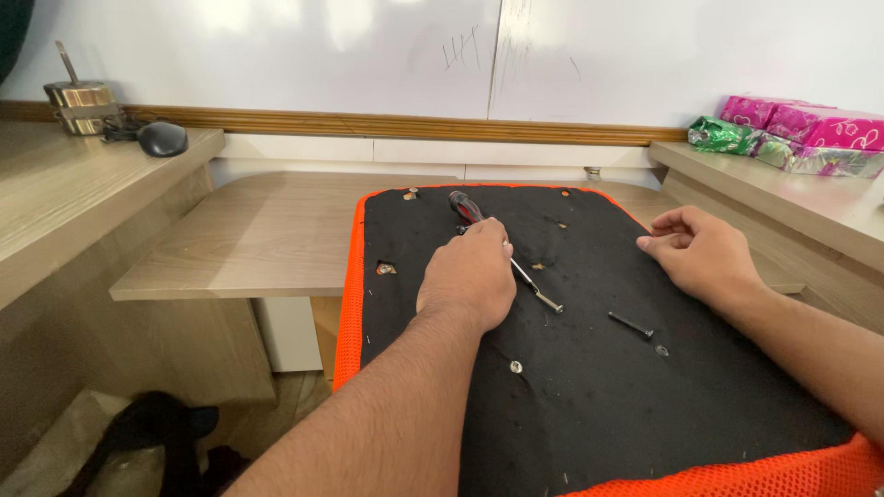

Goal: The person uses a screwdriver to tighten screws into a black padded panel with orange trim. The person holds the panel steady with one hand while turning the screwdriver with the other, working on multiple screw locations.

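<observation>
From my remote seat I saw the left hand (468,276) closed around a screwdriver (502,248), its red and black handle poking out beyond the knuckles and its metal shaft angled down to the right, the tip resting on the black underside of an orange-edged seat panel (589,405). The right hand (702,253) lay on the panel's far right part, fingers curled loosely, holding nothing that I could make out. A loose black bolt (631,324) lay between the hands, near a small washer (661,351).
</observation>
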